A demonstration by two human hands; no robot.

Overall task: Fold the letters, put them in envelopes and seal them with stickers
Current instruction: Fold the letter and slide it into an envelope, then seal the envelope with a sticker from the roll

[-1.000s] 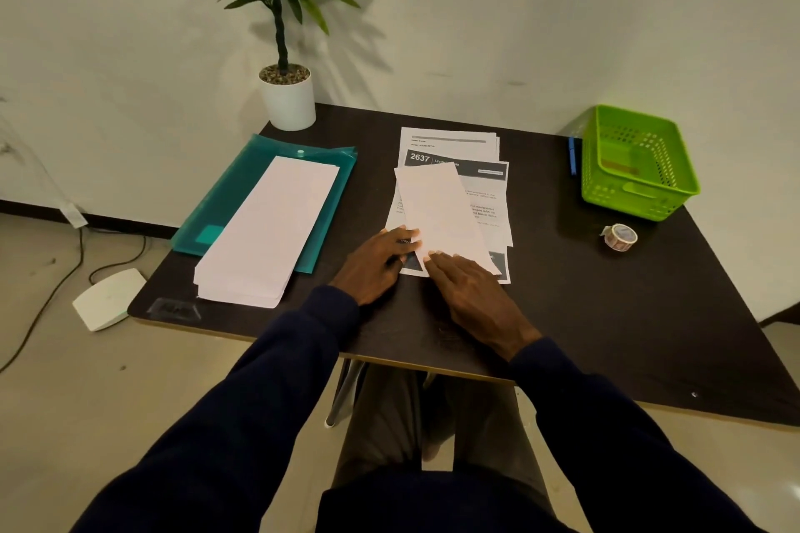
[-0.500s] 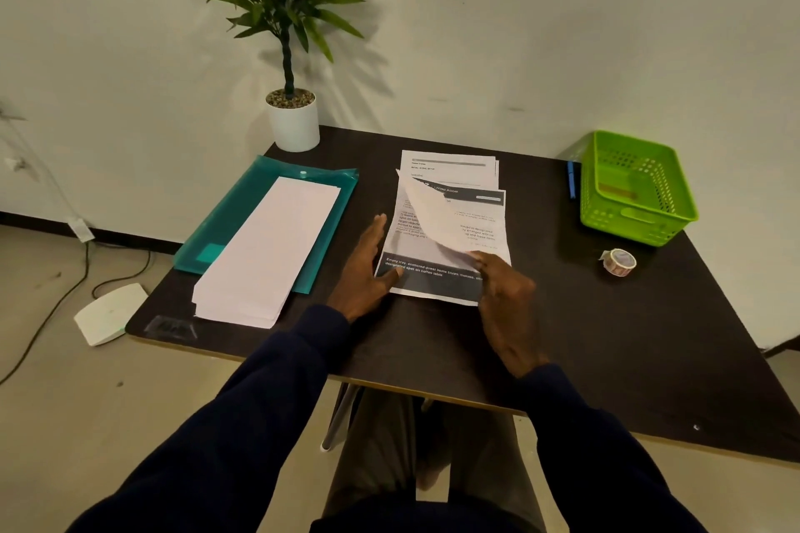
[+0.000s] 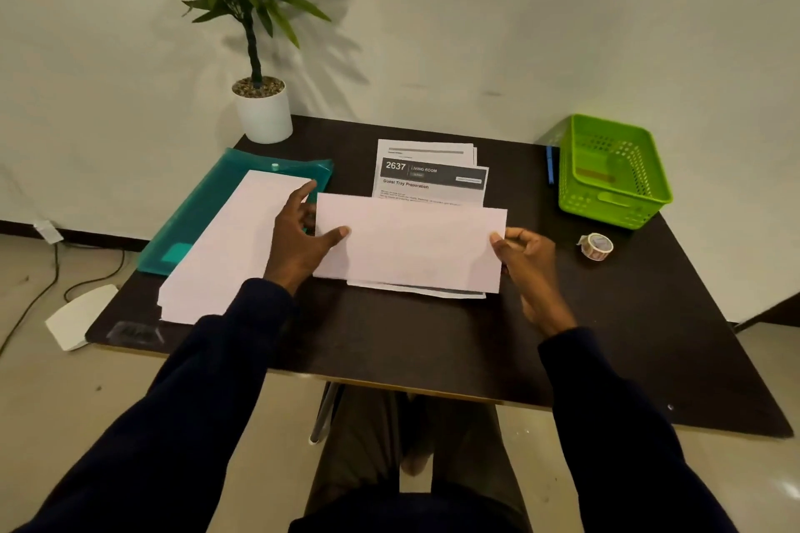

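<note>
I hold a blank white, envelope-sized paper crosswise just above the stack of printed letters in the middle of the dark table. I cannot tell whether it is an envelope or a folded letter. My left hand grips its left edge, thumb on the front. My right hand pinches its right edge. A pile of white envelopes lies to the left on a teal folder. A roll of stickers sits to the right.
A green plastic basket stands at the back right with a blue pen beside it. A potted plant is at the back left corner. A white device and cables lie on the floor to the left.
The white paper lay lengthwise on the letters under both hands. My right hand lifted it, and now both hands hold it turned crosswise above the stack.
</note>
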